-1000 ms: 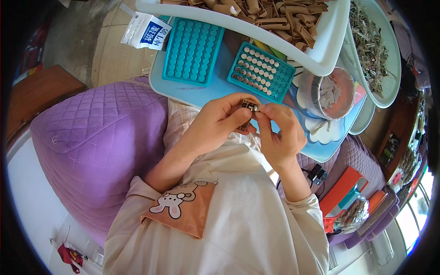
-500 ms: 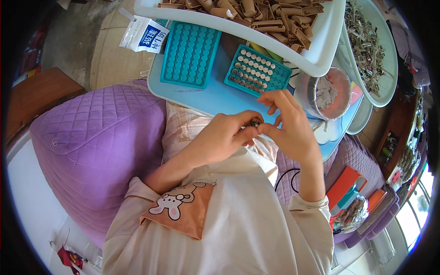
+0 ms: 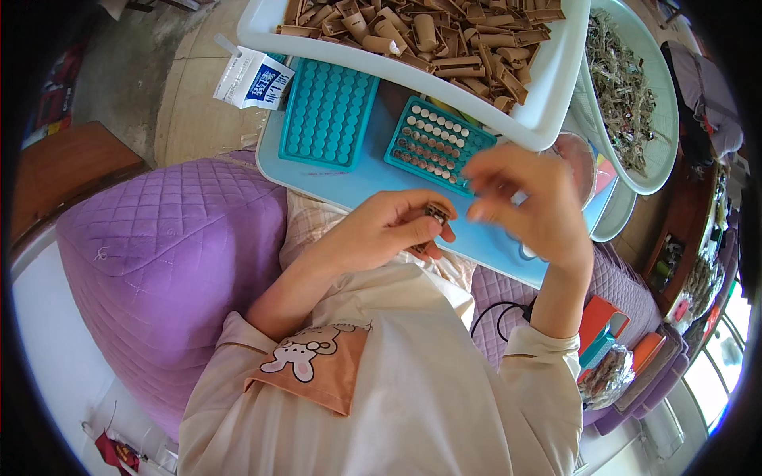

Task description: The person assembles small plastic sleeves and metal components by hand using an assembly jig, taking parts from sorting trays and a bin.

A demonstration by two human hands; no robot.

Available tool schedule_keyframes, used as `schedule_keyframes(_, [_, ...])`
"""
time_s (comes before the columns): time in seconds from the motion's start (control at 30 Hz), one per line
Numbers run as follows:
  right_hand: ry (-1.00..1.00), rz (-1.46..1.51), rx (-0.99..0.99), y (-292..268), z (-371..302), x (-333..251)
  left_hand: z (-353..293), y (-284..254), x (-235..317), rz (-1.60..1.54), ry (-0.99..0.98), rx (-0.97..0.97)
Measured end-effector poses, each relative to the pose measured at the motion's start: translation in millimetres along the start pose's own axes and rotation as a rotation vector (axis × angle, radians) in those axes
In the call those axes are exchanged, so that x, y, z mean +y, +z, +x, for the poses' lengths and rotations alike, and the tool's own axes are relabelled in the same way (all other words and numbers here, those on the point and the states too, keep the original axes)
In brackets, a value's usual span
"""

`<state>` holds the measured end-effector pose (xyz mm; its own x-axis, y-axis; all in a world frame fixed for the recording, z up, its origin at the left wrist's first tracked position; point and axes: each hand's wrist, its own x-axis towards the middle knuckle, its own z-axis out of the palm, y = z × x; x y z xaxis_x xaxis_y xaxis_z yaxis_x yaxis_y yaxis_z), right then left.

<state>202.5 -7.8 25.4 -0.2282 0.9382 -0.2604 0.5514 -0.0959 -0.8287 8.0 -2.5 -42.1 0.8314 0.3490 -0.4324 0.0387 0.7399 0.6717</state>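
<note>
My left hand (image 3: pixel 393 230) is closed around a small dark, brownish-striped piece (image 3: pixel 436 212), whose exact kind I cannot make out. One end of it shows between thumb and forefinger. My right hand (image 3: pixel 536 202) is apart from the left, raised to its right over the table edge. Its fingers are smeared by motion, and a small pale spot shows among them. Just beyond both hands lies a teal tray (image 3: pixel 397 157) with rows of round wells, several holding white and brownish discs. A larger teal tray (image 3: pixel 327 115) with round bumps lies to its left.
A light blue table (image 3: pixel 278 168) carries the trays. A white tub (image 3: pixel 548 119) of brown curved pieces (image 3: pixel 425 32) stands at the back. To its right is a pale green basket (image 3: pixel 667 151) of stringy scraps. A white drink carton (image 3: pixel 252 78) stands at the left; a purple quilted cover (image 3: pixel 175 262) lies beside me.
My right hand has left the small piece and moved right, now blurred. My left hand keeps the piece near the same spot. The whole view has shifted slightly.
</note>
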Motion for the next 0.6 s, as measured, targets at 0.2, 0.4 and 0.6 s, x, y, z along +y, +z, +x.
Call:
schedule_keyframes(0.2, [0.042,-0.533,0.529,-24.7,55.6,13.4,1.3,0.9,11.8,-0.067,0.079,0.107])
schedule_keyframes(0.4, [0.057,-0.64,0.412,-35.0,62.1,26.5,-14.9,-13.2,11.9,-0.141,0.239,0.275])
schedule_keyframes(0.6, [0.049,-0.253,0.604,-40.3,22.6,5.2,-19.4,-18.7,12.7,-0.156,0.336,0.443])
